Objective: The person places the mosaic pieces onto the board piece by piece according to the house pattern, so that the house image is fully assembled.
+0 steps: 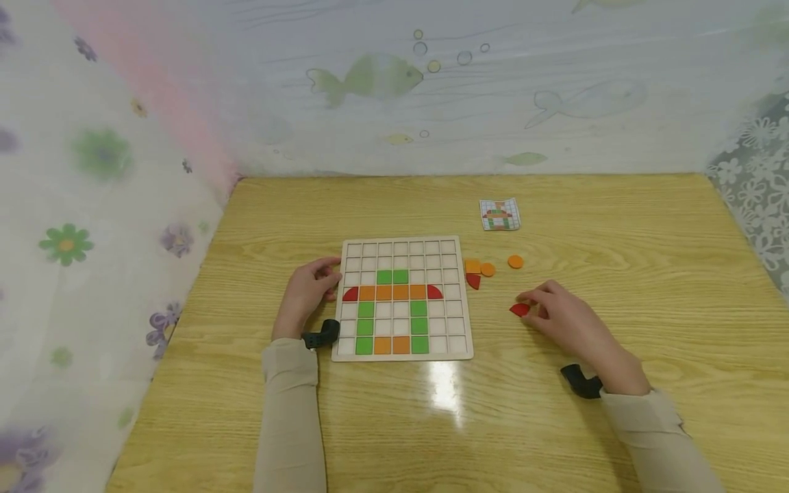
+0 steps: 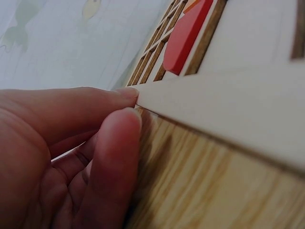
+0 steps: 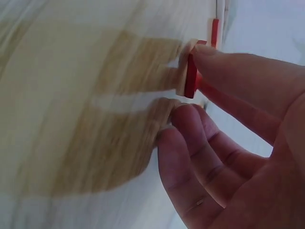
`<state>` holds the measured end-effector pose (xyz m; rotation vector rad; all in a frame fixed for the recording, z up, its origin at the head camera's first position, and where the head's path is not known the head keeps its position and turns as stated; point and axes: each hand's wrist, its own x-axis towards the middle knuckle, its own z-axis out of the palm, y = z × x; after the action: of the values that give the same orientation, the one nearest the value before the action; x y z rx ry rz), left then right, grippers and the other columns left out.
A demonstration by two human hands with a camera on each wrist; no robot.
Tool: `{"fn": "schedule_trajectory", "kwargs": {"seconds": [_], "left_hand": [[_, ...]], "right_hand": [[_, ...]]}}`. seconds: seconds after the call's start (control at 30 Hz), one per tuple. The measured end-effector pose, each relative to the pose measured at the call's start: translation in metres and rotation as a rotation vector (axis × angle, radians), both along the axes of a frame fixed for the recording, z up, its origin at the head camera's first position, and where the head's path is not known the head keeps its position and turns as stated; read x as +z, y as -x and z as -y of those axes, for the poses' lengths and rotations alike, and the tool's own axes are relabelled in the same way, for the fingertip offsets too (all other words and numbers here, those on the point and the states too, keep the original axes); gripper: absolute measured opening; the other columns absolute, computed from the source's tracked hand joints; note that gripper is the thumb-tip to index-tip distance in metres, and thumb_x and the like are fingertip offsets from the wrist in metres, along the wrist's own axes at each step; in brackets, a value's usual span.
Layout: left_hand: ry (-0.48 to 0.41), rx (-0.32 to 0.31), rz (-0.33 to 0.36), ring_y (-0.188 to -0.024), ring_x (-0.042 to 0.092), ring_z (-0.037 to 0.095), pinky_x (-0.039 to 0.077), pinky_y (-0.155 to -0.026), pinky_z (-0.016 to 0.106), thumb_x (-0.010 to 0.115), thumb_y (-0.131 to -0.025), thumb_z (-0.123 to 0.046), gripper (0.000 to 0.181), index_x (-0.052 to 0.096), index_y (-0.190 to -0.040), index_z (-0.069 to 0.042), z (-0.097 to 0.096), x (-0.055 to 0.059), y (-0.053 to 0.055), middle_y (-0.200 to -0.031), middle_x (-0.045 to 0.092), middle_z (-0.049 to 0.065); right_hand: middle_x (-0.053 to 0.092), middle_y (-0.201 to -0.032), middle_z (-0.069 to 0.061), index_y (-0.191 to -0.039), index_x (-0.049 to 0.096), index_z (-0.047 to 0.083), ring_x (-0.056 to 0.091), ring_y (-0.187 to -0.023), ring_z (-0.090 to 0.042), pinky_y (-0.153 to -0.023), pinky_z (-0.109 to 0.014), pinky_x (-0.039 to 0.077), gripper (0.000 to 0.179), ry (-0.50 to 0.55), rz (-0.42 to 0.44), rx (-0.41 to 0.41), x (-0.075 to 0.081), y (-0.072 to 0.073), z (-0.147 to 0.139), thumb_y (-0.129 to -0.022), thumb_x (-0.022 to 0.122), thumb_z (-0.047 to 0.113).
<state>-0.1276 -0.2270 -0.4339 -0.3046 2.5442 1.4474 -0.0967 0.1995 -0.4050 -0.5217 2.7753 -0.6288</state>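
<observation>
A square wooden grid board (image 1: 455, 348) lies on the table, with green, orange and red tiles in its cells. My left hand (image 1: 307, 293) touches the board's left edge with its fingertips; in the left wrist view, the thumb (image 2: 119, 148) is beside the edge, near a red tile (image 2: 187, 36). Right of the board, my right hand (image 1: 564, 322) pinches a red quarter-circle tile (image 1: 520, 310) low over the table. The right wrist view shows that tile (image 3: 191, 76) edge-on between thumb and finger, its far side hidden.
Beside the board's right edge are an orange square tile (image 1: 472, 266), an orange round tile (image 1: 487, 270) and another red quarter-circle tile (image 1: 473, 281). A second orange disc (image 1: 515, 261) lies farther right. A small pattern card (image 1: 500, 214) lies behind them, before the wall covering (image 1: 468, 123).
</observation>
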Motion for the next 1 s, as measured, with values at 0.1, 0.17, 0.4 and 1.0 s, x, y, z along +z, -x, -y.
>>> {"fn": "schedule_trajectory", "kwargs": {"seconds": [0.1,0.17,0.4,1.0], "left_hand": [[-0.005,0.001,0.001,-0.062,0.057,0.018,0.05,-0.058,0.029,0.058,-0.087,-0.021,0.034,0.055,-0.121,-0.018,0.0,0.0,-0.001,-0.094,0.051,0.007],[-0.006,0.001,0.003,-0.062,0.056,0.018,0.05,-0.058,0.029,0.058,-0.087,-0.021,0.034,0.055,-0.121,-0.018,0.0,0.0,-0.001,-0.094,0.052,0.007],[-0.014,0.006,0.008,-0.062,0.057,0.018,0.05,-0.058,0.029,0.058,-0.088,-0.021,0.035,0.055,-0.122,-0.018,0.001,0.002,-0.001,-0.095,0.052,0.007],[-0.034,0.01,0.011,-0.061,0.055,0.017,0.051,-0.058,0.028,0.058,-0.088,-0.02,0.034,0.055,-0.122,-0.017,-0.001,0.003,-0.002,-0.094,0.05,0.008]], "right_hand": [[0.051,-0.095,-0.006,-0.103,0.063,0.009,0.046,-0.071,-0.015,-0.06,-0.029,0.039,0.022,0.007,-0.007,-0.001,-0.001,0.0,0.001,-0.083,0.063,0.017],[0.051,-0.094,-0.005,-0.1,0.063,0.009,0.046,-0.071,-0.015,-0.059,-0.029,0.039,0.019,0.013,-0.006,-0.01,-0.002,0.0,0.001,-0.082,0.064,0.017],[0.053,-0.084,-0.003,-0.098,0.058,0.008,0.047,-0.068,-0.016,-0.058,-0.029,0.039,0.019,0.061,0.045,-0.042,-0.003,0.003,0.002,-0.082,0.064,0.015],[0.062,-0.094,-0.002,-0.1,0.064,0.013,0.055,-0.084,-0.018,-0.075,-0.039,0.044,0.016,0.147,0.01,-0.011,-0.004,0.005,0.017,-0.085,0.061,0.016]]}}
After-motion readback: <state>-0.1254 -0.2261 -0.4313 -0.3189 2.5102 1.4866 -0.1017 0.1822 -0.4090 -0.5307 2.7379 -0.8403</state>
